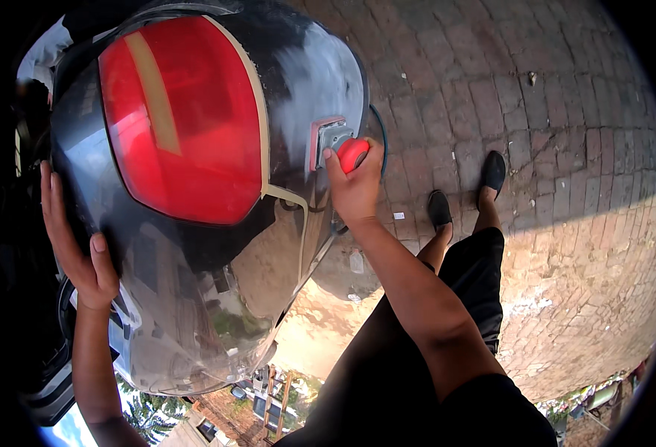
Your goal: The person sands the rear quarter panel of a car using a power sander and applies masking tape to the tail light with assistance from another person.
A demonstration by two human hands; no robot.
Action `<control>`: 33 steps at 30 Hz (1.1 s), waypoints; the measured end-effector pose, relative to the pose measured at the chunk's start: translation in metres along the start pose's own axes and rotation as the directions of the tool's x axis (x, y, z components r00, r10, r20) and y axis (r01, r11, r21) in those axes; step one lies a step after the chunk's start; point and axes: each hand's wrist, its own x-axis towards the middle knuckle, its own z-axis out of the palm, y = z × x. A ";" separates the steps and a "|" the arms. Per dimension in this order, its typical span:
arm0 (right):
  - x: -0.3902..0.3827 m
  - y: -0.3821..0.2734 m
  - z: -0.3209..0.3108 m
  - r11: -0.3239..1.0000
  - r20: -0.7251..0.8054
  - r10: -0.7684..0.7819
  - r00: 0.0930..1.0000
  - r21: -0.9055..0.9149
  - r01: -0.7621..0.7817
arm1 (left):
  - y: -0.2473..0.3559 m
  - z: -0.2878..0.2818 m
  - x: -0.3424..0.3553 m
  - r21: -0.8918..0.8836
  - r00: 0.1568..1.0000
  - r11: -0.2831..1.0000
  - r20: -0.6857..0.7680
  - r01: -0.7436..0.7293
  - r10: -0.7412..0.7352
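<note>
My right hand is wrapped round the red grip of a sander. The sander's square pad lies against a dull, whitish patch on a dark, glossy car body. To the left of that patch is a large red tail light, with tan masking tape along its right edge and another strip across its face. My left hand is open, its fingers stretched out along the left side of the body panel. It holds nothing, and its palm is turned out of sight.
A thin dark hose or cable curves just right of the sander. Brick paving covers the ground, shaded near the car and sunlit farther down. My feet in dark shoes stand on it. Small white scraps lie about.
</note>
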 end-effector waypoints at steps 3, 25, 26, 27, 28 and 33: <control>0.011 0.005 0.001 0.999 -0.022 0.049 0.999 0.003 -0.049 | 0.000 0.004 0.001 -0.019 1.000 1.000 0.000 -0.002 0.002; 0.041 -0.023 -0.003 0.999 0.035 0.006 0.999 -0.039 -0.004 | 0.004 0.006 -0.002 -0.058 0.998 0.997 -0.008 0.057 -0.058; 0.049 -0.019 -0.001 0.996 0.003 -0.046 0.999 -0.083 0.046 | 0.004 0.005 0.000 -0.050 0.999 0.997 -0.008 0.053 -0.054; 0.052 -0.017 -0.001 0.987 -0.026 -0.098 0.995 -0.129 0.094 | 0.004 0.003 0.001 -0.043 0.999 0.998 -0.009 0.050 -0.050; 0.051 -0.014 -0.002 0.988 -0.027 -0.097 0.995 -0.127 0.093 | 0.004 0.001 0.001 -0.041 0.999 0.998 -0.008 0.048 -0.049; 0.049 -0.024 -0.006 0.998 0.038 -0.054 0.998 -0.039 0.056 | 0.001 0.003 -0.001 -0.024 1.000 1.000 -0.003 0.020 -0.020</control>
